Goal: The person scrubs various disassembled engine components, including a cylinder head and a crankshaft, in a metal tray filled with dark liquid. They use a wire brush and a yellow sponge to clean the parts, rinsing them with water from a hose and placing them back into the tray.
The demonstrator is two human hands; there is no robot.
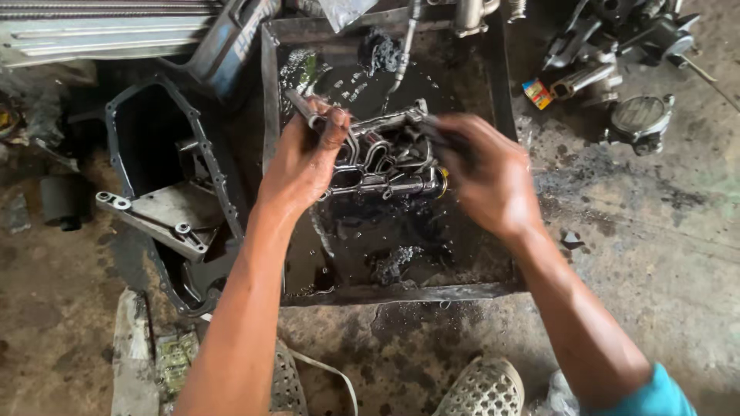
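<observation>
My left hand (pixel 304 163) grips a greasy metal engine part (pixel 385 158) with curved channels, holding it over a square metal tray (pixel 401 293) filled with dark oily liquid. A thin metal rod (pixel 299 105) sticks up from that hand's grip. My right hand (pixel 484 173) is blurred with motion and closes on a dark brush-like tool (pixel 438 132) pressed against the right side of the part. Both hands are smeared with black oil.
A black oil pan (pixel 166 185) with a bolt-hole flange lies left of the tray. Several engine parts (pixel 617 46) and a small coloured box (pixel 537 93) sit at the top right. Dark rags (pixel 395 262) soak in the tray. My shoes (pixel 482 389) stand below on stained concrete.
</observation>
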